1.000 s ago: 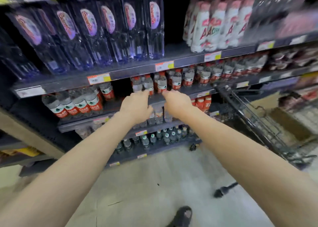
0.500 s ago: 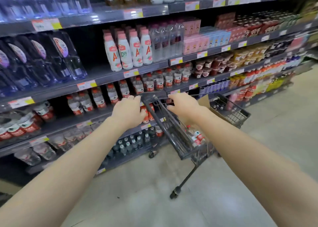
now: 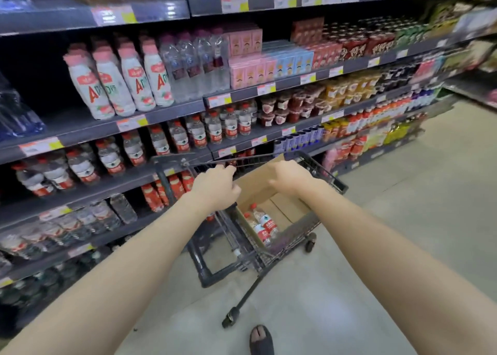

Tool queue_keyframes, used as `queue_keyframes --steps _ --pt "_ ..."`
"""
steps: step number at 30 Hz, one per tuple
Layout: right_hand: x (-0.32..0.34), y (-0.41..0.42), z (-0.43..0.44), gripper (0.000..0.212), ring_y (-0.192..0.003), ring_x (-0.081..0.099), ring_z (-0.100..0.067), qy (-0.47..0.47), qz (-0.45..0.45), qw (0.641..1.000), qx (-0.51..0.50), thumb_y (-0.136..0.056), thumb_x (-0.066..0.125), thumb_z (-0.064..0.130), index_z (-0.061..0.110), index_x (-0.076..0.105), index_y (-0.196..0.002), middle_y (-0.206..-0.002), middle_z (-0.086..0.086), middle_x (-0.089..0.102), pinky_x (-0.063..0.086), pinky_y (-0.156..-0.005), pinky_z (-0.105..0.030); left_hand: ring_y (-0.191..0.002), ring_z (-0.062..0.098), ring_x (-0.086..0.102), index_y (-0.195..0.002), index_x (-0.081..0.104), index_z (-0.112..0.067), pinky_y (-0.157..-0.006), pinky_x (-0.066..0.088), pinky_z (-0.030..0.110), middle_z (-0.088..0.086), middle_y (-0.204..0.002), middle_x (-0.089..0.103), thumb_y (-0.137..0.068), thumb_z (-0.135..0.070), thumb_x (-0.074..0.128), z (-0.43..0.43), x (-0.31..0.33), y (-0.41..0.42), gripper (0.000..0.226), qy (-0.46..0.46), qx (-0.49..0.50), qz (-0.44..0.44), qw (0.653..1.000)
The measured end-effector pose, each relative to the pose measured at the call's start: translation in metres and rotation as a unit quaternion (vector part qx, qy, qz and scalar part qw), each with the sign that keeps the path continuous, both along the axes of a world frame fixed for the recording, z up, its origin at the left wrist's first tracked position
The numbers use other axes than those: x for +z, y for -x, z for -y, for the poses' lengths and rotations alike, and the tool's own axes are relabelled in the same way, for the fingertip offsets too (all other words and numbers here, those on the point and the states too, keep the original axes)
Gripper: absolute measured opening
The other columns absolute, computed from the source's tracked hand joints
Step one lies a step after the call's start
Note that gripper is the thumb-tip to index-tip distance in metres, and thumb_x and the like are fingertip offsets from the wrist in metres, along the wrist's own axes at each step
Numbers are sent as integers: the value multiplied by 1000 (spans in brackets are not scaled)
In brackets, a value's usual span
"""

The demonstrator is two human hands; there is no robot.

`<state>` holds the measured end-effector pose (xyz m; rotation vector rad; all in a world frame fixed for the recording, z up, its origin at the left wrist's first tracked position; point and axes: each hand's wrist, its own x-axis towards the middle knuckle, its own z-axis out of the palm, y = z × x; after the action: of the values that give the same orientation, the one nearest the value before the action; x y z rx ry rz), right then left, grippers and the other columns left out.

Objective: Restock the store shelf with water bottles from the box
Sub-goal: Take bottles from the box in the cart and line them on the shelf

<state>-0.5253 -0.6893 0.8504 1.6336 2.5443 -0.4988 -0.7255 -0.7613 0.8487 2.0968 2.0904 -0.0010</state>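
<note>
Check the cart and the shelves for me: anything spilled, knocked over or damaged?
Nothing stands out. The water bottles lie on their sides in the cardboard box, which sits in the cart; no spill shows. The shelved bottles stand upright. The picture's edges are too blurred to judge.

Red-capped, red-labelled water bottles [image 3: 265, 227] aslant, low inside open brown cardboard box [image 3: 256, 189].

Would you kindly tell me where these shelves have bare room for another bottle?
Bare dark shelf board lies left of the white pink-capped bottles, up to the blue-wrapped bottle pack. The row of clear red-labelled water bottles below looks crowded along its front.
</note>
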Motion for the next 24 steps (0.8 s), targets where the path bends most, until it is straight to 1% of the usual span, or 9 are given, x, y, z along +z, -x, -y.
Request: queue_keyframes --steps 3,5,7,9,12,15,17,20,24 --pt "-28 -7 -49 49 -116 65 -30 32 18 999 -7 -101 54 34 10 54 -144 -135 -11 64 57 -93 -43 -95 28 66 -155 41 -18 -76 57 40 12 -146 51 -107 -40 44 -53 -26 -8 54 26 12 26 999" --pt "-49 -9 -86 48 -117 64 -31 45 33 998 -11 -99 56 38 9 59 -137 -133 -11 66 56 -96 -46 -106 30 65 -152 44 -18 -84 58 44 10 -142 54 -105 -40 46 -90 -46 -10 52 39 23 53 998" --pt "-67 -10 -121 51 -120 62 -32 55 49 997 -10 -97 58 39 8 59 -138 -134 -12 64 54 -99 -46 -119 31 62 -155 42 -19 -94 56 47 9 -141 57 -104 -39 48 -124 -65 -12 55 57 37 87 994" --pt "-84 -8 -153 53 -119 62 -32 70 61 996 -6 -96 59 42 10 58 -138 -132 -12 64 54 -98 -44 -124 32 61 -157 40 -19 -99 54 47 9 -142 58 -103 -38 49 -149 -81 -14 58 69 59 115 989" --pt "-110 -3 -194 45 -109 66 -31 95 78 992 10 -94 60 44 15 64 -129 -124 -9 69 56 -92 -41 -123 36 61 -151 45 -17 -97 54 48 12 -143 57 -101 -39 51 -181 -106 -14 56 77 89 108 987" --pt "-131 0 -224 39 -105 66 -32 122 83 989 30 -95 59 36 12 64 -126 -120 -9 69 57 -88 -39 -121 37 61 -149 45 -15 -95 54 46 14 -137 58 -99 -41 53 -208 -134 -15 57 118 112 101 982" --pt "-148 2 -242 33 -102 66 -31 138 99 985 38 -97 58 32 9 63 -121 -114 -10 67 56 -83 -36 -122 35 61 -148 47 -13 -97 54 45 14 -138 59 -98 -41 54 -221 -155 -20 58 145 137 128 972" --pt "-185 7 -273 31 -97 66 -31 165 107 979 55 -98 57 32 8 64 -117 -112 -11 69 54 -79 -35 -126 33 61 -148 49 -12 -103 53 43 14 -141 60 -98 -38 55 -237 -191 -32 57 182 187 209 942" --pt "-243 15 -310 23 -103 65 -33 210 128 965 95 -98 57 30 10 64 -107 -117 -13 69 48 -77 -32 -116 35 67 -136 58 -17 -95 56 41 13 -128 69 -97 -52 51 -254 -252 -45 53 214 259 242 910"
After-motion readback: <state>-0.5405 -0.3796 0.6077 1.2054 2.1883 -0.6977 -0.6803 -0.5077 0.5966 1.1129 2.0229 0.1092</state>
